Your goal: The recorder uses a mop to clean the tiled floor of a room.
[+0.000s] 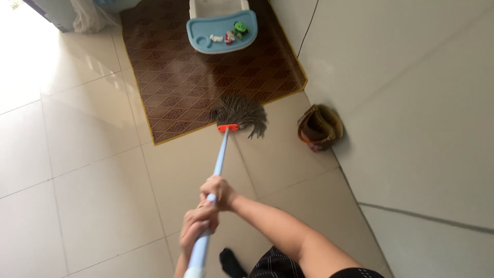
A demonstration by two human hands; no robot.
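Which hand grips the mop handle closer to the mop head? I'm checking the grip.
The right hand, higher up the blue handle; the left hand grips nearer the body.

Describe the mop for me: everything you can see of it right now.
The mop has a long light-blue pole, an orange clamp and a head of grey-brown string strands. It slants away from the person, its strands splayed across the edge of the brown patterned mat and the pale tiled floor. The right hand grips the pole higher up, the left hand nearer the person.
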